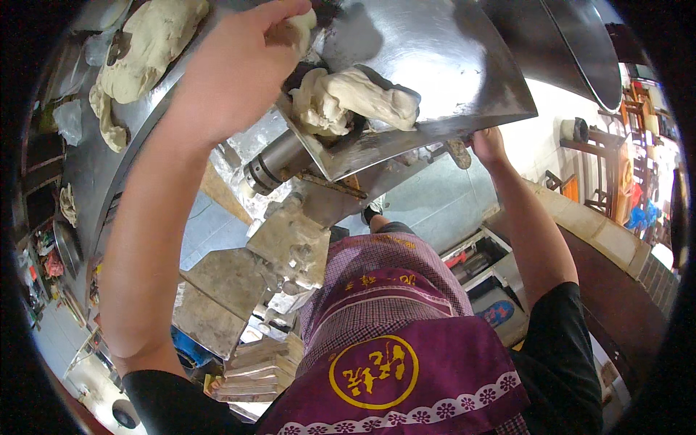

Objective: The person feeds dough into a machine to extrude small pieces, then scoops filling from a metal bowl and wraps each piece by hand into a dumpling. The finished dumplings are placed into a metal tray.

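Note:
My left hand (244, 70) is at the top left, its fingers closed around a pale lump of dough (302, 31); part of the lump is hidden by the hand. Just below it, a thick twisted piece of dough (361, 100) lies in the opening of a shiny metal feed tray (429, 32) on a machine. A steel cylinder (277, 163) sticks out beneath this tray. My right hand (489, 144) is under the tray's right edge, beside a dough-smeared knob (459, 154). The tray hides its fingertips, so its hold is unclear.
A large slab of dough (152, 49) rests on the metal counter (76, 179) at left. Floury machine plates (223, 288) stand close by my apron (391, 304). Open drawers (478, 255) are at right, a wooden stool (603, 141) beyond.

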